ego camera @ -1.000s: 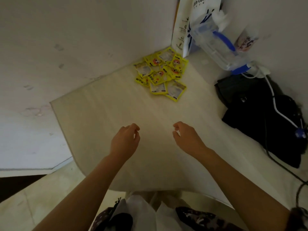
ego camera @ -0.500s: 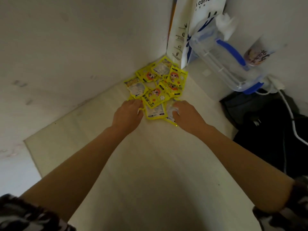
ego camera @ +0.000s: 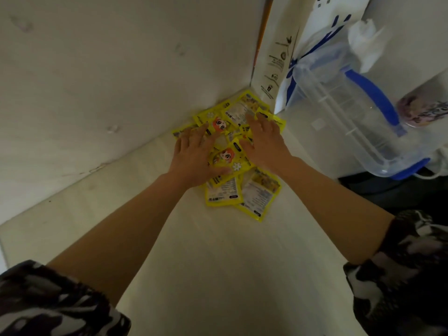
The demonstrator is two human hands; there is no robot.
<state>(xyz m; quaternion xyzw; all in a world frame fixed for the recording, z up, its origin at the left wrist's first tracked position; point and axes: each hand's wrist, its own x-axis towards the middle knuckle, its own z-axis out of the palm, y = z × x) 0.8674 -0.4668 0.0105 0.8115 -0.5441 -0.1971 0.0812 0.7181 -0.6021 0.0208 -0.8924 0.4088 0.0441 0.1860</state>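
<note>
A: Both arms are stretched to the far corner of the table [ego camera: 218,275], and that's where the yellow packets [ego camera: 224,194] lie. It's a loose, overlapping heap tucked right against the wall [ego camera: 97,81].

B: Left hand [ego camera: 194,156] first: palm down, flat on the heap's left side. The fingers are straight and a little spread, and the thumb reaches sideways across a packet with a cartoon face.

A: And the right hand [ego camera: 265,144]?

B: Same picture! Palm down, fingers straight and lightly fanned, lying on the packets nearest the corner. Neither hand pinches or curls round anything.

A: Two packets poke out at the heap's near side, pale printed faces up, uncovered beside the wrists.

B: Just beyond the heap, a white paper bag [ego camera: 274,64] stands upright in the corner, its foot just beside the farthest packets.

A: To the right of it there's a clear jug [ego camera: 339,122] with a blue handle, leaning in this view, and a crumpled tissue [ego camera: 366,37] at its top.

B: A black bag [ego camera: 400,192] lies toward the right edge, next to the jug's base. Camouflage sleeves [ego camera: 48,301] frame the bottom of the shot.
</note>
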